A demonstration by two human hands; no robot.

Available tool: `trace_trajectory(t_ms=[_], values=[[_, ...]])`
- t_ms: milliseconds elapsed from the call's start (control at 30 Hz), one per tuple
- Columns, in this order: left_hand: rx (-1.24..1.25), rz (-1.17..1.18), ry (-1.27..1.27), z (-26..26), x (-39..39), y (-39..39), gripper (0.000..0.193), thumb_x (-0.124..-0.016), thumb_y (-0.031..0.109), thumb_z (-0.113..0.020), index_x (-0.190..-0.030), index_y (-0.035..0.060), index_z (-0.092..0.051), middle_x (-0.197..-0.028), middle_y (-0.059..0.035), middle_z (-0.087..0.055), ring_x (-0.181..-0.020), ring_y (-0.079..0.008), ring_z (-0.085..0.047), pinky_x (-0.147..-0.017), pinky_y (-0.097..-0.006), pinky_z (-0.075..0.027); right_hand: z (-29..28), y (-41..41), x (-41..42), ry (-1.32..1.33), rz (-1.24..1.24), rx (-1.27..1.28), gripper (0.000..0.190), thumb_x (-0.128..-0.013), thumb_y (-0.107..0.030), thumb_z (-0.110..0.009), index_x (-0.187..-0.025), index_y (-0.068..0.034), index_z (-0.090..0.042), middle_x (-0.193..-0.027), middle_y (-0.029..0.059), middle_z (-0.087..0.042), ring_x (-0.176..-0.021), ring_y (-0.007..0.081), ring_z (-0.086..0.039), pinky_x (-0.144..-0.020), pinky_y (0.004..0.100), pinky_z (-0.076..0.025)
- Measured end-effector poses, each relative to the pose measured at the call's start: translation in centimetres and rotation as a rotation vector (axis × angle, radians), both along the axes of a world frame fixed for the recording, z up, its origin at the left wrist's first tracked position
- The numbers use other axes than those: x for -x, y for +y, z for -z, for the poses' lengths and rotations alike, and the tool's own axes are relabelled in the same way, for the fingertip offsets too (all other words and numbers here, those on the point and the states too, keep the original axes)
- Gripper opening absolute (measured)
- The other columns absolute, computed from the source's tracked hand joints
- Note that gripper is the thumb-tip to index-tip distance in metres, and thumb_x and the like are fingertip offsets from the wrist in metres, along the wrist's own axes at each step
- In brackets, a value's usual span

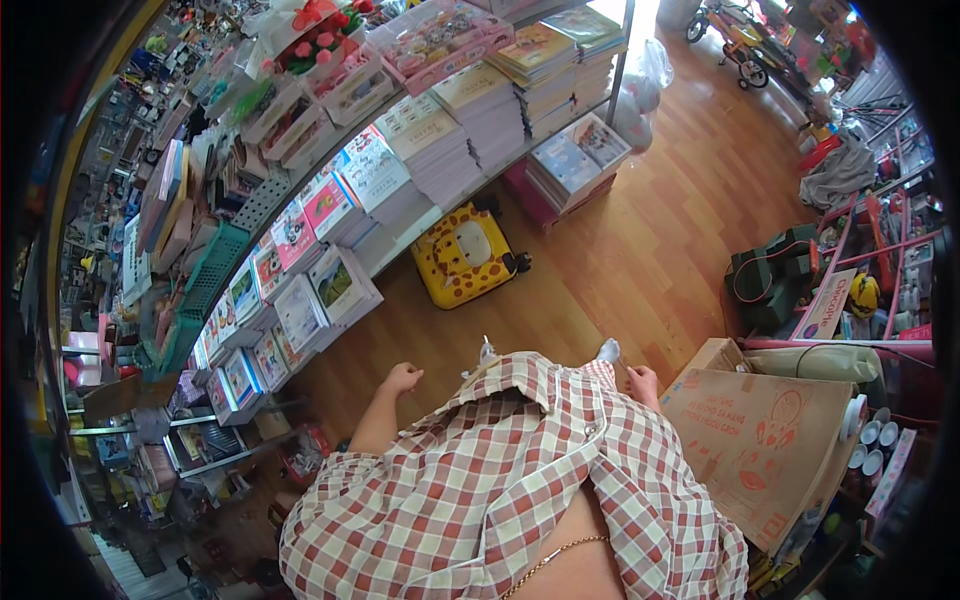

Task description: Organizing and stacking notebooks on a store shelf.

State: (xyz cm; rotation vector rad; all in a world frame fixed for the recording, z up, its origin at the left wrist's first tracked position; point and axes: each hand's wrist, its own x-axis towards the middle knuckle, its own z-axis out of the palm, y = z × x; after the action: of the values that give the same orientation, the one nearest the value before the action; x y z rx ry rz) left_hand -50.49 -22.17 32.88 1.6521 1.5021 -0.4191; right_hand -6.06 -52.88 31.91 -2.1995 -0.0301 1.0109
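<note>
My left hand (405, 377) hangs at the left of my checked shirt (517, 442), above the wooden floor, with its fingers curled together and nothing seen in it. Nearest to it on the left are stacked books on the low shelf. On the other side, my right hand (643, 384) hangs beside the shirt, close to a large printed cardboard box (757, 442). Its fingers are partly hidden and small, so I cannot tell whether it holds a thin thing. Between the hands, a foot in a pale sock (610, 350) shows on the floor.
Ahead stands a yellow giraffe-patterned child's suitcase (469, 255), under a shelf of book stacks (427, 142). A box of books (577, 161) sits beyond it. Dark green cases (772, 262), a pink rack (840, 262) and small bicycles (739, 56) line the right.
</note>
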Motion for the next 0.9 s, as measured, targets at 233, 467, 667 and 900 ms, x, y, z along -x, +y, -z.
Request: trace_trajectory(t_ms=[233, 467, 667, 900], values=[[-0.037, 0.003, -0.223, -0.6, -13.1, 3.7, 0.028, -0.079, 0.023, -0.056, -0.093, -0.0019, -0.053, -0.070, -0.0063, -0.057, -0.056, -0.0118, -0.053, -0.052, -0.0254, -0.044, 0.6, -4.9, -3.5, 0.007, 0.063, 0.000, 0.025, -0.077, -0.021, -0.057, -0.079, 0.003, -0.057, -0.060, 0.0101, -0.057, -0.046, 0.0157, -0.053, -0.041, 0.0283, -0.043], [-0.059, 0.117, -0.241, 0.1, -24.6, 3.8, 0.037, -0.076, 0.032, -0.057, -0.096, 0.0008, -0.056, -0.092, -0.0153, -0.059, -0.081, -0.0245, -0.058, -0.071, -0.0327, -0.045, 10.9, -10.3, -14.0, -0.116, -0.088, 0.040, 0.028, -0.074, -0.023, -0.061, -0.074, 0.005, -0.061, -0.065, 0.0139, -0.062, -0.056, 0.0157, -0.057, -0.055, 0.0289, -0.046], [-0.047, 0.231, -0.203, -2.4, -35.6, 0.6, 0.035, -0.074, 0.031, -0.057, -0.092, 0.0018, -0.057, -0.094, -0.0164, -0.058, -0.090, -0.0272, -0.055, -0.078, -0.0340, -0.043, 0.5, -8.5, -27.0, -0.014, 0.155, -0.006, 0.021, -0.080, -0.022, -0.054, -0.078, -0.001, -0.052, -0.063, 0.0094, -0.055, -0.048, 0.0162, -0.053, -0.038, 0.0278, -0.042], [-0.061, 0.196, -0.349, -5.5, -45.0, -2.6, 0.032, -0.077, 0.027, -0.055, -0.097, 0.0014, -0.055, -0.095, -0.0142, -0.059, -0.089, -0.0233, -0.056, -0.076, -0.0322, -0.045, -0.7, -6.0, -38.1, 0.162, 0.345, -0.056, 0.021, -0.082, -0.022, -0.053, -0.074, -0.004, -0.045, -0.060, 0.0077, -0.051, -0.042, 0.0162, -0.049, -0.032, 0.0273, -0.037]])
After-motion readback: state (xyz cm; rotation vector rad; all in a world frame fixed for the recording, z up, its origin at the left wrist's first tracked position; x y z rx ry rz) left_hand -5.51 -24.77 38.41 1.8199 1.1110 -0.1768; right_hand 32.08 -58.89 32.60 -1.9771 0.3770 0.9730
